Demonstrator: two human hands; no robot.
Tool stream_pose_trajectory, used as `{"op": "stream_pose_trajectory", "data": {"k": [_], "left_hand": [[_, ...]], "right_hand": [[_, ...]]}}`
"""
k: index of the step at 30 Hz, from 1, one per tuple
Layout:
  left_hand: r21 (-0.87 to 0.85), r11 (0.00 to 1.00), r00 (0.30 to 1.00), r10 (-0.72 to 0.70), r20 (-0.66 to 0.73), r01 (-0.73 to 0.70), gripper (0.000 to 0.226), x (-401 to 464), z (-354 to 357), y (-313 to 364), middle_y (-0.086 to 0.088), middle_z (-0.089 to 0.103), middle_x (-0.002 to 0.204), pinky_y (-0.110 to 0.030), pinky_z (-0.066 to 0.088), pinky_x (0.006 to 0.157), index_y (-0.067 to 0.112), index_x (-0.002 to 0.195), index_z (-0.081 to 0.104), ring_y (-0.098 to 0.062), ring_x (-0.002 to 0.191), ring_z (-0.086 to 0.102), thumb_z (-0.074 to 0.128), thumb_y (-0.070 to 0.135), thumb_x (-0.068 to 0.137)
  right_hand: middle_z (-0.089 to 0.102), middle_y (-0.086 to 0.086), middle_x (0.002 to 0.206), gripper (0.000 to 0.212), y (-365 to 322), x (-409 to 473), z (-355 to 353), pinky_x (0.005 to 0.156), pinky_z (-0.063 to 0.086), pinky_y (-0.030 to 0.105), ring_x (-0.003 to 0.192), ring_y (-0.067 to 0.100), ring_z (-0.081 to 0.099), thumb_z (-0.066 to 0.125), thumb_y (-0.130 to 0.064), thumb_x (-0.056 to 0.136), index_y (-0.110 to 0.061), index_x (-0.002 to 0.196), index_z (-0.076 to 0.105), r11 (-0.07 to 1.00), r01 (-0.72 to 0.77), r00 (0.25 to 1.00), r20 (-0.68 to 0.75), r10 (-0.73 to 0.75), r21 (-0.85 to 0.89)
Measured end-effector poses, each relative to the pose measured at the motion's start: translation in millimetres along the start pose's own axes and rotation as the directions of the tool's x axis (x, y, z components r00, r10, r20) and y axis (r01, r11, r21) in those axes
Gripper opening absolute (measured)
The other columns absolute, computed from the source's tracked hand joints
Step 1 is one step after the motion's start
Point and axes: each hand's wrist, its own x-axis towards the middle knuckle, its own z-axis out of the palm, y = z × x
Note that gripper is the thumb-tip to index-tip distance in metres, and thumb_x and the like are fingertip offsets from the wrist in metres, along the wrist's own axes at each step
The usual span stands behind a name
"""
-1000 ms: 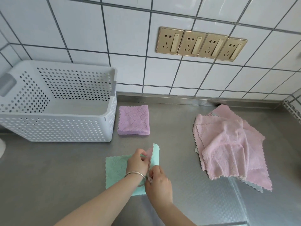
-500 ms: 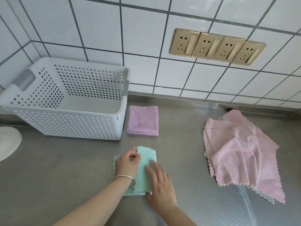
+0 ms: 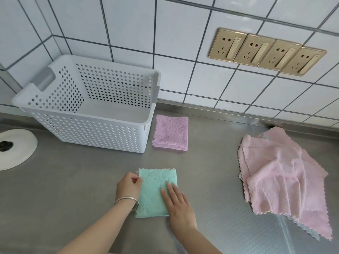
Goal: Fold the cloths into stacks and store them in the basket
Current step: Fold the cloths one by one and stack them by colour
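A mint-green cloth (image 3: 156, 189) lies folded into a rectangle on the steel counter in front of me. My left hand (image 3: 128, 186), with a silver bangle on the wrist, pinches the cloth's upper left edge. My right hand (image 3: 177, 204) rests flat with spread fingers on the cloth's right half. A folded purple cloth stack (image 3: 171, 132) sits beyond, beside the white perforated basket (image 3: 88, 132), whose inside shows no cloth. A loose heap of pink cloths (image 3: 280, 173) lies at the right.
A white round lid with a black knob (image 3: 14, 149) lies at the far left of the counter. The tiled wall with several gold sockets (image 3: 266, 52) runs along the back. A grey cloth edge (image 3: 310, 233) pokes out under the pink heap.
The raised half of the green cloth has been laid down, so it is now a flat folded rectangle. My right hand has flattened onto it; my left moved to its left edge.
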Motion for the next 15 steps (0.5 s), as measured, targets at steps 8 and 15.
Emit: {"op": "stream_pose_trajectory", "data": {"k": [8, 15], "left_hand": [[-0.028, 0.998, 0.995, 0.048, -0.089, -0.05, 0.009, -3.5, 5.5, -2.0, -0.003, 0.074, 0.082, -0.023, 0.04, 0.068, 0.021, 0.068, 0.066, -0.023, 0.08, 0.064, 0.069, 0.017, 0.075], [-0.075, 0.996, 0.996, -0.057, -0.075, 0.051, 0.006, 7.8, 10.9, -12.3, -0.011, 0.072, 0.088, -0.026, 0.042, 0.075, 0.009, 0.082, 0.068, -0.027, 0.085, 0.064, 0.066, 0.011, 0.077]], "right_hand": [[-0.006, 0.003, 0.158, 0.089, 0.5, -6.7, 14.8, 0.091, 0.048, 0.037, 0.14, 0.023, 0.019, 0.029, -0.013, 0.065, -0.012, 0.149, -0.004, 0.999, -0.052, 0.999, 0.016, 0.052, 0.007], [-0.002, 0.006, 0.158, 0.089, -4.7, -4.2, 9.2, 0.093, 0.045, 0.04, 0.134, 0.023, 0.029, 0.034, -0.018, 0.068, -0.009, 0.149, -0.002, 0.997, -0.041, 0.999, 0.023, 0.04, 0.061]]}}
